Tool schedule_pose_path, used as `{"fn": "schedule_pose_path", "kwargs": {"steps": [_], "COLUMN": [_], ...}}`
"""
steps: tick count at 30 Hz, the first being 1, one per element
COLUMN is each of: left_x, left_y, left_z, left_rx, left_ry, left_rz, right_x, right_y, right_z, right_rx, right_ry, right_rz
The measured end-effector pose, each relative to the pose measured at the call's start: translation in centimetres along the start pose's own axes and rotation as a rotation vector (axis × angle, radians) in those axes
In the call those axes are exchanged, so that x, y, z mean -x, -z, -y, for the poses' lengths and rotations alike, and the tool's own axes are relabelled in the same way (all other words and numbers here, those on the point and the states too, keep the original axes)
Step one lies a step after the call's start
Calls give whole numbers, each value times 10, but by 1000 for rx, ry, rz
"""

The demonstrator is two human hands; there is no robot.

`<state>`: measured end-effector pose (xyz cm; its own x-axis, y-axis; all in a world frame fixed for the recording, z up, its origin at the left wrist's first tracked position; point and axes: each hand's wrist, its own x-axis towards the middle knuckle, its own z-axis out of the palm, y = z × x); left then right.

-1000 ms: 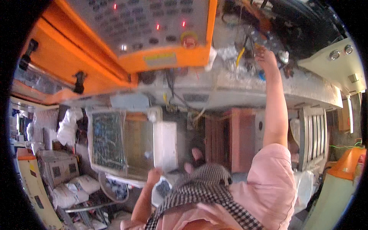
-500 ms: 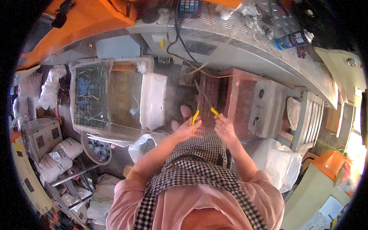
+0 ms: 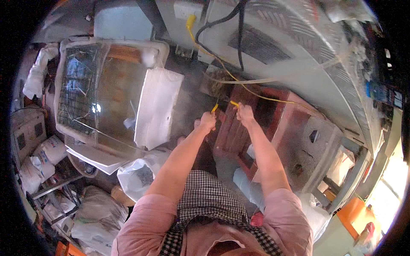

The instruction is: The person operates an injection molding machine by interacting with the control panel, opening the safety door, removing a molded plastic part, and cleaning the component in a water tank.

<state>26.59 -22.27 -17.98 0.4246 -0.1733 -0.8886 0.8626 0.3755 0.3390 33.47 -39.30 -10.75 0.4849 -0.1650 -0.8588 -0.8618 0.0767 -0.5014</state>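
My left hand [image 3: 208,121] is closed on one yellow handle of a two-handled hand tool [image 3: 215,107], probably pliers or cutters. My right hand [image 3: 244,113] grips the other yellow handle. Both arms are stretched forward and down, with the handles spread apart. The tool's far end is near a dark, grimy block [image 3: 215,86] at the foot of the machine, and I cannot make out what, if anything, is between its jaws. A thin yellow cable [image 3: 265,98] and a pale hose [image 3: 273,80] run just beyond the tool.
A reddish cabinet [image 3: 288,123] stands right of my hands. On the left are a transparent-covered box [image 3: 119,111], a white board [image 3: 156,106] and an open white bag [image 3: 132,179]. The machine's metal ledge [image 3: 299,42] overhangs ahead. Stacked sacks [image 3: 51,151] lie far left.
My right hand left the upper bench where a yellow-handled tool lay. Both hands then held the handles near my body and now reach farther forward. My view has tipped downward.
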Motion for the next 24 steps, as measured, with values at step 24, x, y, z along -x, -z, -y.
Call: {"fn": "schedule_pose_path", "kwargs": {"steps": [24], "left_x": [-60], "left_y": [-91], "left_z": [-32], "left_rx": [-368], "left_ry": [263], "left_rz": [-322], "right_x": [-109], "right_y": [-17], "right_z": [-48], "right_rx": [741], "right_ry": [192], "right_rz": [-306]}}
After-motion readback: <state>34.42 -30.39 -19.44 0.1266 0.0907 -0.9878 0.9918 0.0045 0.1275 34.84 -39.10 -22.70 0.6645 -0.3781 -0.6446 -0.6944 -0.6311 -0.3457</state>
